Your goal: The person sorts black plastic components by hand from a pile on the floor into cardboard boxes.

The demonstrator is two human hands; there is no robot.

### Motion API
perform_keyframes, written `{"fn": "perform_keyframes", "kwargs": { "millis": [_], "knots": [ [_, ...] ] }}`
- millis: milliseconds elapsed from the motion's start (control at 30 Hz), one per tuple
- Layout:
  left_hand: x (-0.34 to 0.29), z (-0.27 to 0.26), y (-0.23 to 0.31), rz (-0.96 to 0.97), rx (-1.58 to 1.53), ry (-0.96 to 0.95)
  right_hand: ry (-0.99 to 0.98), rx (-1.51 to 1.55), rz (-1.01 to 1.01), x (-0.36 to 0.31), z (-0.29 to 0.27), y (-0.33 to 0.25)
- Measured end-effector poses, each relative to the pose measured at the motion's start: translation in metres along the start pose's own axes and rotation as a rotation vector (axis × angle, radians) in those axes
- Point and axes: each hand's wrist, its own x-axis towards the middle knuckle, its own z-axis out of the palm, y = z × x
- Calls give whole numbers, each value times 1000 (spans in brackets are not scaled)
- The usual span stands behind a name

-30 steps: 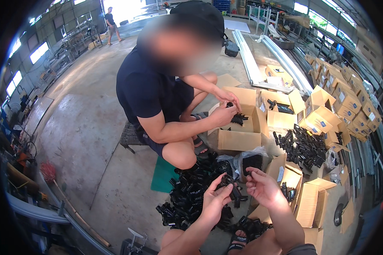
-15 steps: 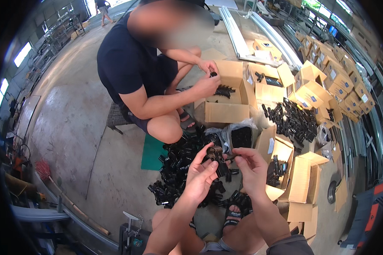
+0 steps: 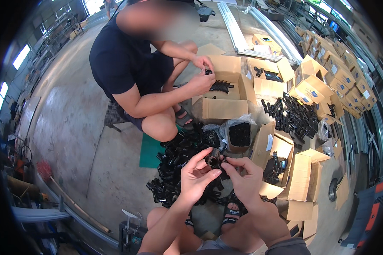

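My left hand (image 3: 195,174) is closed round a black tubular plastic fitting (image 3: 212,161), its round open end turned up toward me. On the fitting's right side, my right hand (image 3: 245,173) pinches a small black piece (image 3: 224,160), mostly hidden by the fingertips. Below and beyond my hands a large heap of similar black fittings (image 3: 174,159) lies on the floor. Past the heap, a small carton lined with clear plastic holds many tiny black parts (image 3: 241,134).
A co-worker (image 3: 127,72) sits opposite on a low stool, handling a black part over an open carton (image 3: 224,109). To the right are an open carton with fittings (image 3: 266,146), another fitting pile (image 3: 295,119) and stacked boxes (image 3: 338,76). A green mat (image 3: 149,153) lies under the heap.
The fitting has turned so its open end shows more. My right fingers have moved left, bringing the small piece against the fitting's side.
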Motion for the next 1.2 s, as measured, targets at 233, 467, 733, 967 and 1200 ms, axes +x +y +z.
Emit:
{"fn": "perform_keyframes", "kwargs": {
  "millis": [233,467,733,967,1200],
  "knots": [
    [-5,-2,-3,119,128,-30,-107,-10,-3,-2,-11,4],
    [-7,-8,-1,173,274,-61,-255,-8,-56,4,-16,1],
    [-9,-8,1,270,316,-88,-285,-117,-284,8,-24,4],
    [-1,3,-7,48,-11,236,-247,-384,-420,0,1,-4],
    [-5,17,-13,-90,91,382,-171,-351,-268,-8,18,21]
  ]
}}
